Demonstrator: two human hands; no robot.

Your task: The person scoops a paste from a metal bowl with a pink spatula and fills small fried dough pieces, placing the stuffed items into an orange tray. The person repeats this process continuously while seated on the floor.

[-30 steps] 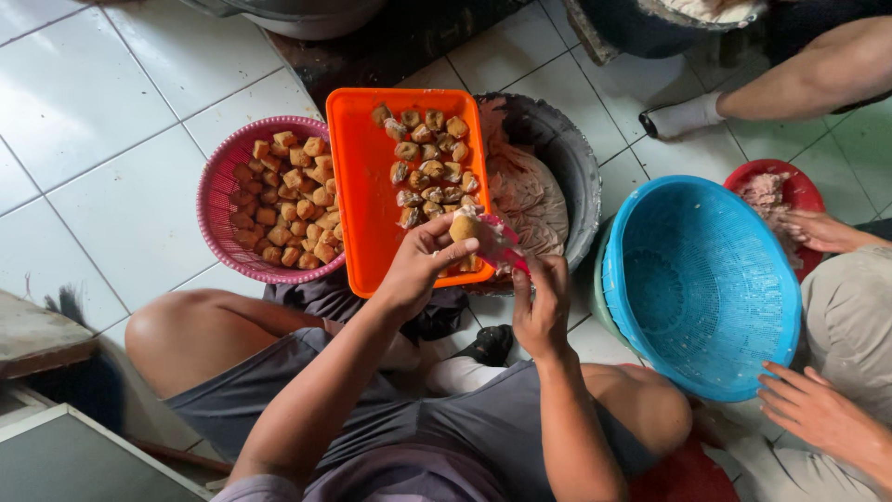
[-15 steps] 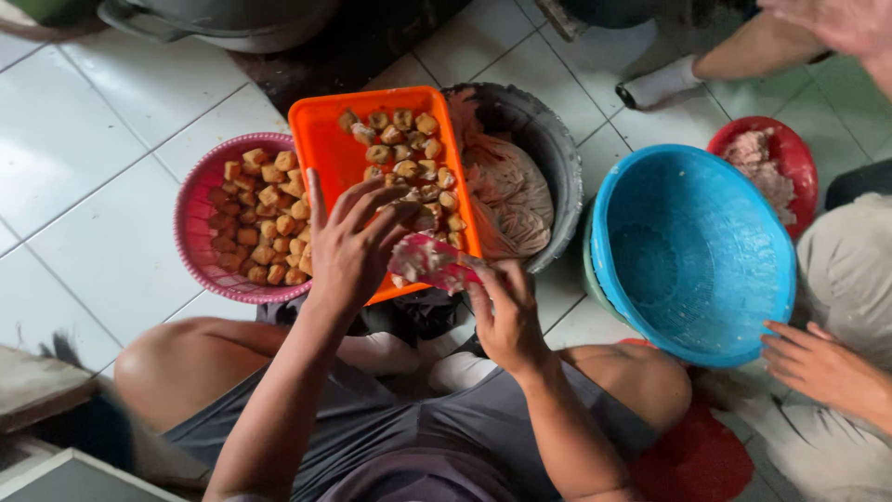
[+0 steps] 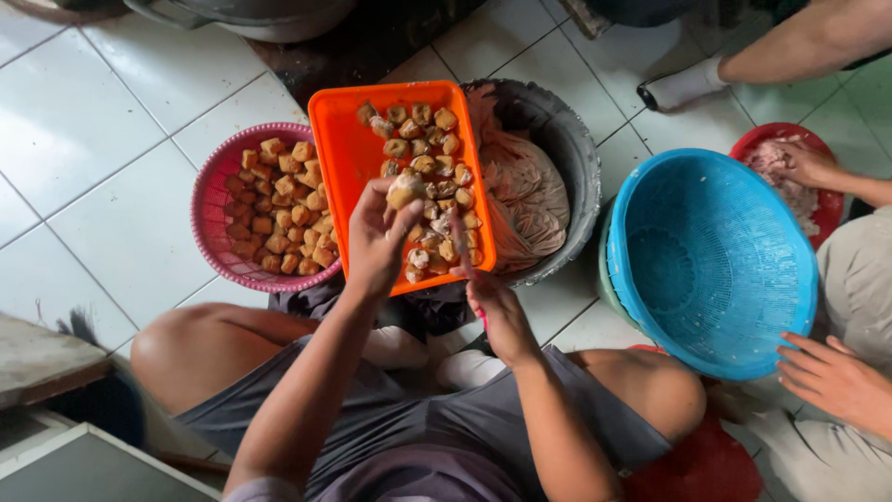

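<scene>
Right now my left hand (image 3: 376, 244) pinches a soft, light tofu puff (image 3: 405, 191) gently by its sides, while my right hand (image 3: 499, 311) grips a thin tool.

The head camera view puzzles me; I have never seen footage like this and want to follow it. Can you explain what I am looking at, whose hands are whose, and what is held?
There is no machine here. The one picture comes from a camera worn on a person's head, looking straight down at their own lap, arms and a tiled floor.

The left hand holds up one brown fried piece over an orange tray of similar pieces. The right hand grips a thin tool whose tip points into the tray; what kind of tool it is, I cannot tell.

Beside the tray sit a pink basket of more brown pieces and a dark tub holding a pinkish mass. To the right lies a blue basket.

The hands at the far right belong to another person: one by the blue basket, one in a red bowl.
</scene>
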